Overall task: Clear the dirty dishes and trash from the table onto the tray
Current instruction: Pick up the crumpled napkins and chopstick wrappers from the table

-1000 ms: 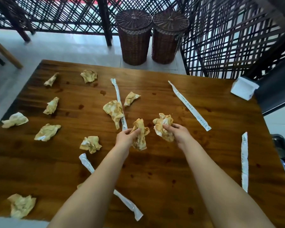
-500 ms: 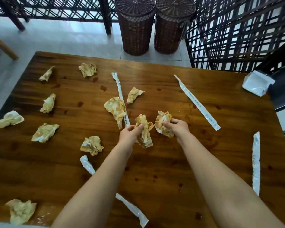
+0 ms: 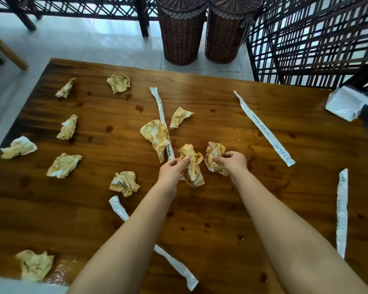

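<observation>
A stained crumpled napkin (image 3: 192, 166) is gripped by the left hand (image 3: 171, 166), and a second napkin (image 3: 214, 154) is gripped by the right hand (image 3: 232, 161). Both are held close together over the middle of the wooden table (image 3: 221, 209). Whether they are lifted clear of it cannot be told. A white wrapper (image 3: 174, 265) is partly hidden beneath the left forearm. Two wicker baskets (image 3: 181, 32) are cut off by the upper edge.

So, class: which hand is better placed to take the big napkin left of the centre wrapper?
Left: the left hand is beside that napkin, the right hand farther. Both hold napkins.
</observation>
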`<state>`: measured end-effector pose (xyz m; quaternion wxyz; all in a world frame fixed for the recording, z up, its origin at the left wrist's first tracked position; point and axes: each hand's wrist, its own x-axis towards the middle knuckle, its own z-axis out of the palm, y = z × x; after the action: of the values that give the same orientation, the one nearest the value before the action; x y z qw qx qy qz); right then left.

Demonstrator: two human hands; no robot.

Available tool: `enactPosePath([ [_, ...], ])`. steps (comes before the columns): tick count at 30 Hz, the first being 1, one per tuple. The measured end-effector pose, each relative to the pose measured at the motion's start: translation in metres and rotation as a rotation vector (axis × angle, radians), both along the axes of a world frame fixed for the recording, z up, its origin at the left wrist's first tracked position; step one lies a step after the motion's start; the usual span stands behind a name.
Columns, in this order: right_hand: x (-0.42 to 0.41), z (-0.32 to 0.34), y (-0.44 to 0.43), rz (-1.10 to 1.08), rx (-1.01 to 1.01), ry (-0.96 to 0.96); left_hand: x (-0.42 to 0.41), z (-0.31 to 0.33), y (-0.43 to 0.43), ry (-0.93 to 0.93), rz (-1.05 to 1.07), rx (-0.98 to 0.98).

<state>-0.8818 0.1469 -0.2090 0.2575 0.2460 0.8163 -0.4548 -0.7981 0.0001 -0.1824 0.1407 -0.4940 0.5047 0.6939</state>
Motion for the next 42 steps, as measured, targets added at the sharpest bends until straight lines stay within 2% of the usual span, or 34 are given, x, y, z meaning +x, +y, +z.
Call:
enactPosePath([
  [14,0.027,0.047,0.005,-0.168,-0.183,-0.001,0.022,0.002,-0.019,0.054,-0.035,-0.036],
  [18,0.053,0.053,0.003,-0.141,-0.261,-0.061,0.037,0.007,-0.027,0.083,-0.040,-0.068],
  [29,0.118,0.063,-0.001,-0.134,-0.411,-0.067,0.086,0.020,-0.035,0.143,-0.005,-0.049],
  [42,0.195,0.079,0.036,-0.105,-0.473,-0.059,0.159,0.046,-0.005,0.174,0.066,-0.097],
])
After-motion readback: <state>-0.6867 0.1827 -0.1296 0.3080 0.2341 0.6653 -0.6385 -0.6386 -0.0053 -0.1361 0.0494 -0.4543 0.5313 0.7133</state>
